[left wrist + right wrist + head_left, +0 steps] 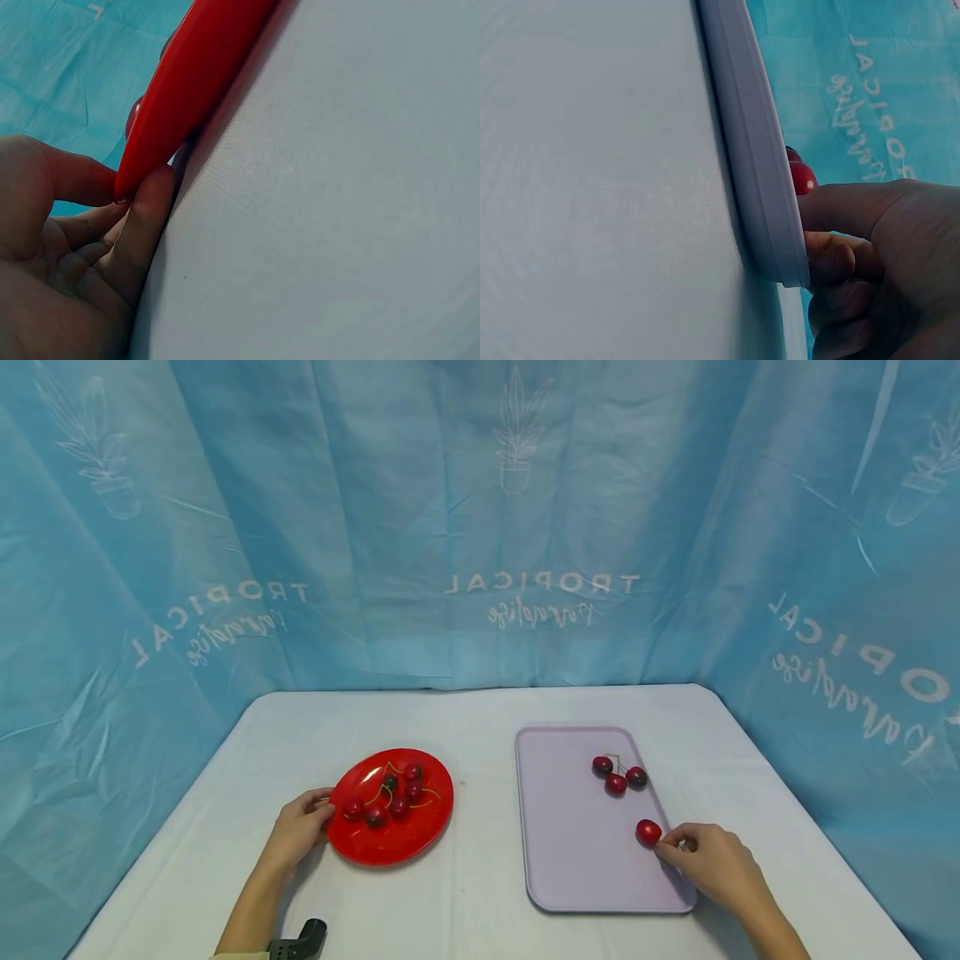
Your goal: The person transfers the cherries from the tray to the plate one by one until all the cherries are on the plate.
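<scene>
The right hand (716,860) pinches a single red cherry (648,832) with its fingertips, near the right edge of the purple tray (570,860). Three more cherries (618,775) lie farther back on the tray. The left hand (300,827) grips the left rim of the red plate (397,847), which holds more cherries.

A white tablecloth (480,718) covers the table. Behind it hangs a blue curtain (480,510) printed with white potted plants and "TROPICAL".
</scene>
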A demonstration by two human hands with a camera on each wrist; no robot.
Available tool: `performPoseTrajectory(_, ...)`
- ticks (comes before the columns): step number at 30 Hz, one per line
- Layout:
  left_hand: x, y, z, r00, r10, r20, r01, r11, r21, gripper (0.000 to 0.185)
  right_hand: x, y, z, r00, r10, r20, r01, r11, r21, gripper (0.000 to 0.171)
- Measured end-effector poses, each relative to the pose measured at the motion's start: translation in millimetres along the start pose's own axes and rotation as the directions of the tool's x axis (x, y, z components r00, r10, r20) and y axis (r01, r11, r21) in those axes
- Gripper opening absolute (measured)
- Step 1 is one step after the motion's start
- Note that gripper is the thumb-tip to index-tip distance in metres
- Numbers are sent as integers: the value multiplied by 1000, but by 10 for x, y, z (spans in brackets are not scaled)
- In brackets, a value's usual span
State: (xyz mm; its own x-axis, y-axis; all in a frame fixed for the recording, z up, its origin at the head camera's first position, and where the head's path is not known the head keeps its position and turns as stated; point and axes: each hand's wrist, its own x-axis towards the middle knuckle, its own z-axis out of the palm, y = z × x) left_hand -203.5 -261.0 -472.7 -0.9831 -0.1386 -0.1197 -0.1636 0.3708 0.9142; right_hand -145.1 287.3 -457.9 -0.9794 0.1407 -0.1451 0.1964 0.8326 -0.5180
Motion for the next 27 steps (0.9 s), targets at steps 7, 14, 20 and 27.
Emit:
performPoseTrajectory(7, -19, 4, 5, 1000, 7, -4, -7, 1000, 5, 41, -9, 15, 2, 1000, -19, -16, 20, 999, 29, 28)
performPoseTrajectory(14, -10, 1, -7, 1000, 9, 4, -9, 1000, -15, 41, 5, 34, 23, 999, -31, -30, 33, 996, 85, 29)
performPoseTrajectory(20, 2, -4, -8, 1000, 2, -2, -2, 1000, -14, 41, 0, 40, 40, 999, -36, -39, 42, 988, 147, 33)
performPoseTrajectory(27, 11, -7, 4, 1000, -2, -4, 2, 1000, 6, 42, -26, -23, 15, 993, -75, -91, 91, 977, 191, 33)
